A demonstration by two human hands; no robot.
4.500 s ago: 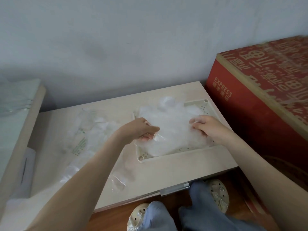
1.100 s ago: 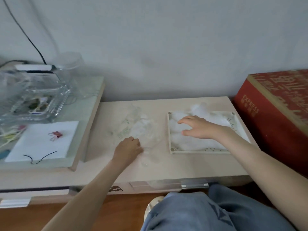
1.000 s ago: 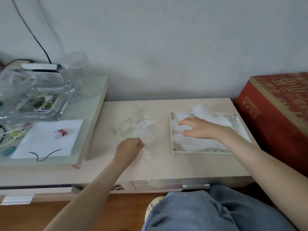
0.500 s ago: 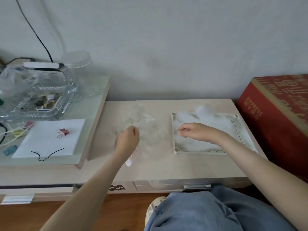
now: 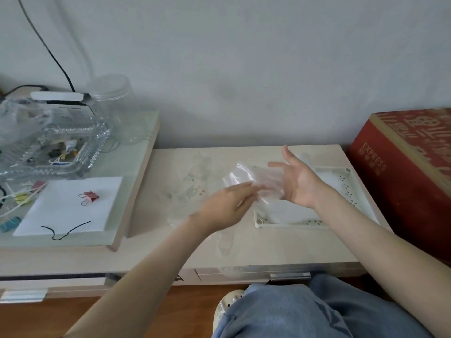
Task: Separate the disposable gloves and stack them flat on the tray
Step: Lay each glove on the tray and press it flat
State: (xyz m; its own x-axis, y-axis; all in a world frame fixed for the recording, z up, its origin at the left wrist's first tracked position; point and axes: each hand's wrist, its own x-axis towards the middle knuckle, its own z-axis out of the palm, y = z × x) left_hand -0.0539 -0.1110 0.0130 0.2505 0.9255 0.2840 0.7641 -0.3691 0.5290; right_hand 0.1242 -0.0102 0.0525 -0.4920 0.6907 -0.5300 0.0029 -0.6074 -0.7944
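"Above the left rim of the tray (image 5: 288,224), what is that film between the two hands?"

"One disposable glove (image 5: 253,180), clear, very thin and crumpled, lifted off the desk (image 5: 244,247). It lies against the fingers of the right hand (image 5: 301,184), which is spread wide, palm up, thumb out, gripping nothing. The fingers show pink through the plastic."

"And the left hand (image 5: 229,206)?"

"Its fingertips reach the glove's near edge, but it is blurred. I cannot tell whether it pinches the film or only touches it."

"How far along is the work, would you say?"

"Partway, I judge. A whitish layer of gloves (image 5: 283,213) already lies low and flat inside the tray. This one is separated but not yet laid down. Left of the tray, a loose heap (image 5: 192,189) of clear film rests on the desk, some of it with small green print. Whether all of it is gloves I cannot tell, but a good deal seems left."

"Will the stuff handle easily?"

"Probably not. It looks limp, slippery and clingy, with no stiffness, so it will likely fold on itself unless smoothed. The tray is the opposite: hard cream plastic, rectangular, with a raised rim, round posts at the corners and rows of small holes along its floor."
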